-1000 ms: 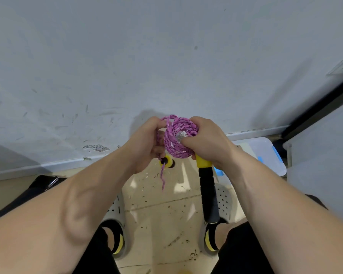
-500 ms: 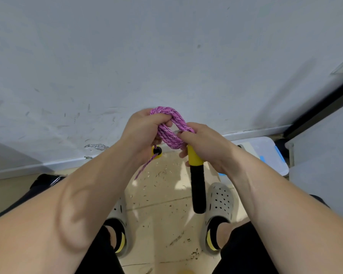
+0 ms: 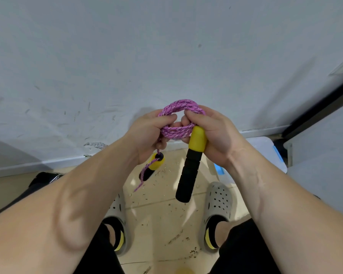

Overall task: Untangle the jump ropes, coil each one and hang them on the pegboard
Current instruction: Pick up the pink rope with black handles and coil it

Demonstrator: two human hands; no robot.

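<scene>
— What's the setting?
— A scuffed pale wall (image 3: pixel 166 46) runs down to a white baseboard (image 3: pixel 38 165). Below it is a beige tiled floor (image 3: pixel 158 216) dotted with small debris. The person looks down at their own bare forearms and a pair of grey perforated clogs (image 3: pixel 219 200).
— Start on the left, then.
— At the far left a dark object (image 3: pixel 45 177) sits on the floor by the baseboard; I cannot tell what it is. Next comes the left grip (image 3: pixel 149 133), a bare hand. Its fingers curl round the left side of a pink jump rope (image 3: pixel 178 131), and the thumb lies over the top strands.
— What hangs under it?
— A yellow-and-black handle (image 3: pixel 152 168) dangles just below that hand on a strand of the rope. A loose rope end (image 3: pixel 140 183) trails down past it.
— And the rope itself?
— It is wound into a small coil of several turns, held up between the two hands, in front of the wall and well above the floor.
— The right side?
— The second handle (image 3: pixel 189 171) points down, yellow cap on top and black foam below. The right grip (image 3: pixel 212 133) closes round the coil's right side and that yellow cap. Further right, a white plastic bin (image 3: pixel 265 153) with a blue latch stands on the floor.
</scene>
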